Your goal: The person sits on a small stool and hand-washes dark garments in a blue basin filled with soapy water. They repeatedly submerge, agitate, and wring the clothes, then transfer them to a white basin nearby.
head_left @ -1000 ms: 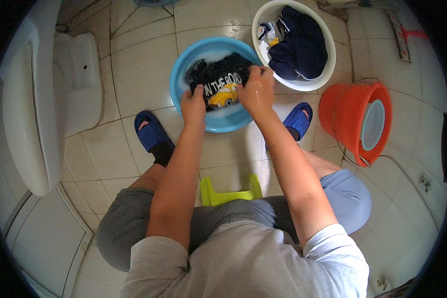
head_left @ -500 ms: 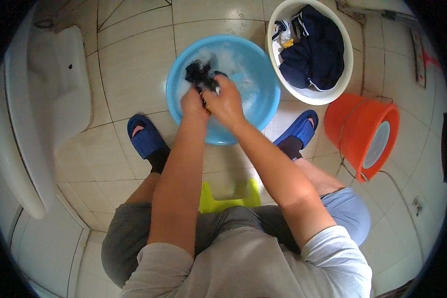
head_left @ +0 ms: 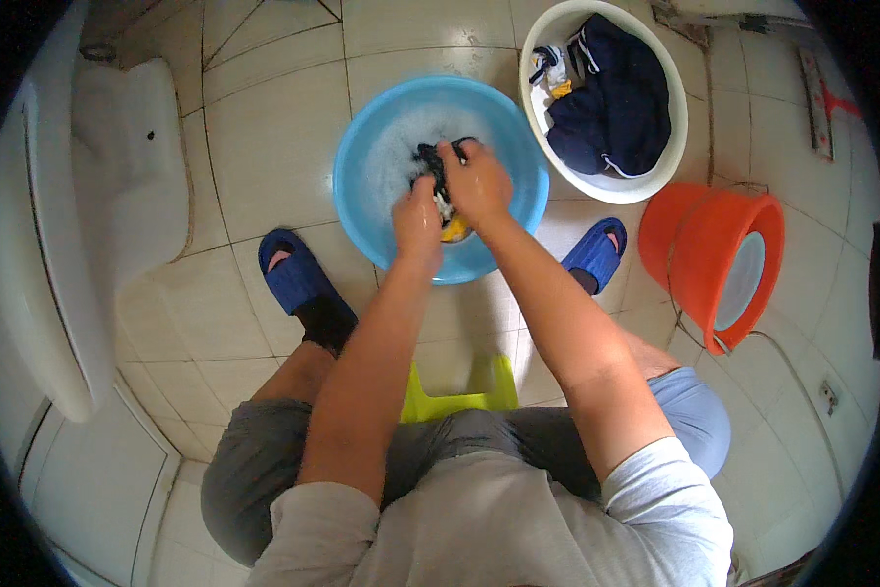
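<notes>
Soapy water with white foam fills a light blue basin [head_left: 350, 210] on the floor in front of me. Over it, both hands grip a small wet cloth [head_left: 430, 159], black with white and yellow parts; its exact kind is hard to make out. My left hand [head_left: 418, 217] closes on its left side, fingers curled. From the right, my right hand [head_left: 477, 184] clasps the upper dark part, slightly blurred by motion. The yellow end hangs between the wrists, close to the basin's near side.
A white basin [head_left: 678, 127] holding dark navy clothing [head_left: 621, 103] and a small white-and-yellow piece stands at the far right. Nearer lies a tipped orange bucket [head_left: 689, 249]. A white toilet fixture [head_left: 132, 186] is on the left. A yellow-green stool [head_left: 459, 403] is under me.
Both hands have shifted right and nearer to me with the cloth. My hands have moved apart, and the cloth's white and yellow parts now show between them.
</notes>
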Motion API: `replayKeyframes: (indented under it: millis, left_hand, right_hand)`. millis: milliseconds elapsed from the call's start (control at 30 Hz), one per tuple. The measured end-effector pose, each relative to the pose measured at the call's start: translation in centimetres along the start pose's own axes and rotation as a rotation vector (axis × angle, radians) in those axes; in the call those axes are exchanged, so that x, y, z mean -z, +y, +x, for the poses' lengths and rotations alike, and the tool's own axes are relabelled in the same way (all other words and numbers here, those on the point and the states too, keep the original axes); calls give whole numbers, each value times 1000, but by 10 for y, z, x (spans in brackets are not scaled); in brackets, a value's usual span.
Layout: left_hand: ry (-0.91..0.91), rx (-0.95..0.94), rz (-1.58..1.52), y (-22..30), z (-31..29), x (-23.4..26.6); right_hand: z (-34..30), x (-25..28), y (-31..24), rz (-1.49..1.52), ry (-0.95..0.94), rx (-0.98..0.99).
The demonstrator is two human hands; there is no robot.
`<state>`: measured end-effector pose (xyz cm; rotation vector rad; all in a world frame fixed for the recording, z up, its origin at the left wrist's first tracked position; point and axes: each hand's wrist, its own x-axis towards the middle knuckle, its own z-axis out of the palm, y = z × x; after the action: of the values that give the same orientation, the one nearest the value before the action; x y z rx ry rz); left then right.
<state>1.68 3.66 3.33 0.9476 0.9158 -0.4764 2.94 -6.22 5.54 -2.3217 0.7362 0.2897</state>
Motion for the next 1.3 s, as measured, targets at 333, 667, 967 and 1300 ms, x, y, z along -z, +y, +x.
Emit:
replayKeyframes:
  millis: [333,667,967,1300]
  left_hand:
    - [89,431,-389,-21,29,28]
    - [-79,92,-168,-3,43,13]
    - [31,199,-291,2,7,0]
    - [114,362,-410,-46,58,26]
  right_hand:
    - [26,-56,28,-216,-145,183]
    - [3,-11,-19,305,-74,38]
    - [24,-9,-12,-58,-60,11]
    - [68,-73,29,-620,-167,442]
